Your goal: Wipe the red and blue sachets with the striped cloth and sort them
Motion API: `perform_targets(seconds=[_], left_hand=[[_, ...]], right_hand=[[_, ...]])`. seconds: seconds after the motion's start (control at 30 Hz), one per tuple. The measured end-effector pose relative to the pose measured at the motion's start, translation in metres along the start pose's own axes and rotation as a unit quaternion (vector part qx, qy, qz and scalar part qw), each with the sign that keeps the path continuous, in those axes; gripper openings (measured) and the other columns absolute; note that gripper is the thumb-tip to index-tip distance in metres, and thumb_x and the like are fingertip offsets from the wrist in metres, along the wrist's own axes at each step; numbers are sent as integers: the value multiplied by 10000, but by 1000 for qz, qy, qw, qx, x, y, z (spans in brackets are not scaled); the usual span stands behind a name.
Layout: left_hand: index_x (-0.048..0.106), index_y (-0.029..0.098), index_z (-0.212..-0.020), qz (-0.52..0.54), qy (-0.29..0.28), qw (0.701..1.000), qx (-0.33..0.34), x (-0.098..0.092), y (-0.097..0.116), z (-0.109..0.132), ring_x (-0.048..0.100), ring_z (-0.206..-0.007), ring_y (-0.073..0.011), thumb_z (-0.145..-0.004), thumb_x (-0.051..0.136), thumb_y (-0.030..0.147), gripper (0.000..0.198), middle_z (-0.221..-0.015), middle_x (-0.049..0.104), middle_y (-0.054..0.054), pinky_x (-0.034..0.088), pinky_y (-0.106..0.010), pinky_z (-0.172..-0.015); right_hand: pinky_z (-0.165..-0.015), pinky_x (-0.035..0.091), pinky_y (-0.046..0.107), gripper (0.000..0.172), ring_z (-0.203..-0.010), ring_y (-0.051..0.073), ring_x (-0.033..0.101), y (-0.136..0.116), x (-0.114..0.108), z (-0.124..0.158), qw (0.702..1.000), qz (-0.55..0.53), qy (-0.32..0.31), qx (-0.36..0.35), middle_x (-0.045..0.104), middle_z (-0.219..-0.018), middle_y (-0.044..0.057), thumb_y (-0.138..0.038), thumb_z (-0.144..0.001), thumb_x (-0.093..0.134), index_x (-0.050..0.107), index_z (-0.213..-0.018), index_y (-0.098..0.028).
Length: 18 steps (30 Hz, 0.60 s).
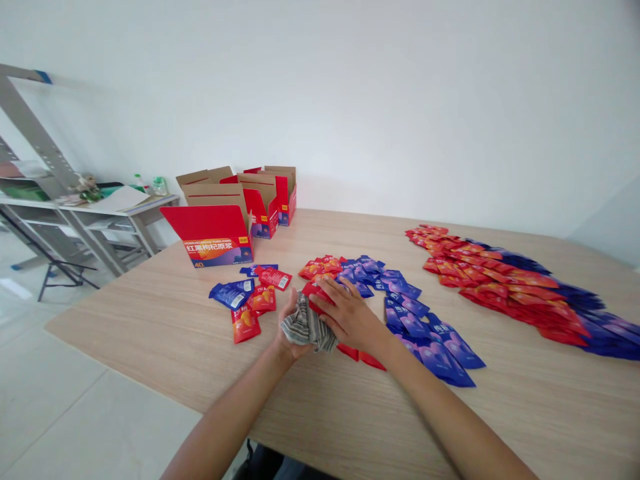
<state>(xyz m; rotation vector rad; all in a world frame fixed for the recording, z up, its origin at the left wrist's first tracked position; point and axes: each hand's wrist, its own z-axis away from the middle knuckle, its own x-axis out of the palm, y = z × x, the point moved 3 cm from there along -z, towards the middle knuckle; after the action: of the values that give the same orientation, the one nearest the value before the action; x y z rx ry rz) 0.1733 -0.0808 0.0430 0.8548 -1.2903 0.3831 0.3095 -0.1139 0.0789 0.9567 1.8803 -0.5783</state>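
Observation:
My left hand is wrapped round a crumpled grey striped cloth from its left side. Against the cloth lies a red pouch, and my right hand is closed over it, fingers bent and partly hiding it. Just beyond both hands is a group of red pouches. Blue pouches lie in overlapping rows to the right of my right hand. To the left of my left hand sits a small loose pile of red pouches and blue pouches.
Several red cardboard boxes with raised flaps stand at the back left of the wooden table. Long overlapping rows of red and blue pouches cover the right side. A grey desk with papers and bottles stands farther left.

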Motion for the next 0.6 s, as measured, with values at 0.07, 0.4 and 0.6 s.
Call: perform_targets(seconds=[0.07, 0.4, 0.6], left_hand=[[747, 122, -1047, 0, -12, 1000, -9, 1, 0, 2, 742, -845, -200, -990, 280, 662, 716, -978, 787, -102, 557, -298, -794], [733, 208, -1152, -39, 8, 999, 2, -9, -12, 3, 586, -1308, -286, -863, 360, 824, 776, -1120, 765, -112, 411, -401, -1127], [748, 182, -1119, -96, -10, 989, -110, -5, -34, 8, 610, -1275, -303, -958, 330, 702, 686, -1067, 770, -137, 469, -426, -1074]], right_hand=[[-1224, 246, 555, 498, -1499, 281, 317, -4, 6, 0, 1000, -16, -19, -12, 416, -1585, 149, -380, -1056, 398, 452, -1512, -186], [-1253, 226, 535, 765, -1523, 341, 262, -46, 18, -2, 1000, -3, 8, 26, 392, -1576, 244, -591, -1021, 376, 431, -1494, 7], [-1242, 211, 580, 597, -1475, 335, 370, -15, 9, -5, 994, 30, 16, 106, 442, -1548, 235, -435, -1062, 342, 472, -1474, -24]])
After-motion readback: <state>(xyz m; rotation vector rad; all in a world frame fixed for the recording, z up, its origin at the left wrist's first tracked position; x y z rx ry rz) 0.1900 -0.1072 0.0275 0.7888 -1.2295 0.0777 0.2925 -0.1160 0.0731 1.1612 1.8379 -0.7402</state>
